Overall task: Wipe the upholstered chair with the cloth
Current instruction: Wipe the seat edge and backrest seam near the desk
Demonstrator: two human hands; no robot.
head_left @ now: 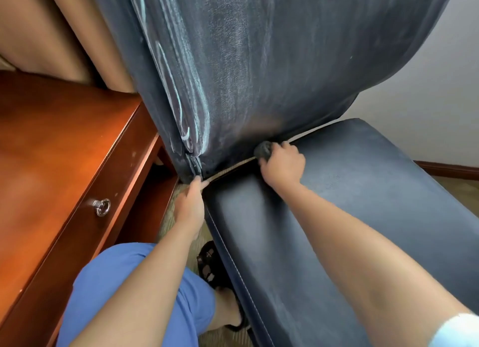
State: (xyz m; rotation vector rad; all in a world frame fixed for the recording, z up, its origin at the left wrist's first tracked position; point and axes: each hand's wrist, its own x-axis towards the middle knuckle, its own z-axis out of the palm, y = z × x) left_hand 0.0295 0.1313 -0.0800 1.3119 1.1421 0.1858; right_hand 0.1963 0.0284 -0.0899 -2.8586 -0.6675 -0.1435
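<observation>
The chair point(259, 74) fills the view — blue-grey upholstery, its back rising toward 12 o'clock and its seat point(350, 204) spreading from the middle toward 5 o'clock. Pale streaks run down the back's left edge. At 9 o'clock stands a reddish wooden desk point(51, 144) with a metal ring pull point(102, 206) on its drawer front. At 7 o'clock a knee in blue shorts point(124, 282) shows, and beside the seat's edge a foot in a dark sandal point(210, 266).

The relation that matters is the crease point(233, 166) where back meets seat. Its long axis runs from about 8 o'clock, near the desk, up toward 2 o'clock, where it passes behind the right hand. A thin tan strip shows along it.

The right hand point(282, 165) sits on the crease near its middle, fingers curled round a dark balled cloth point(263, 149) and pressing it against the base of the back. The cloth lies at the hand's 10 o'clock, right on the seam. The left hand point(190, 206) is at the crease's 8 o'clock end, at the seat's corner, fingertips pointing into the gap. They seem to press or pull there, though whether they pinch anything I cannot tell.

By my reading, the next stroke follows that axis — the cloth is already in line with it, and the right hand is the one placed to slide either way, while the left holds the gap open.
</observation>
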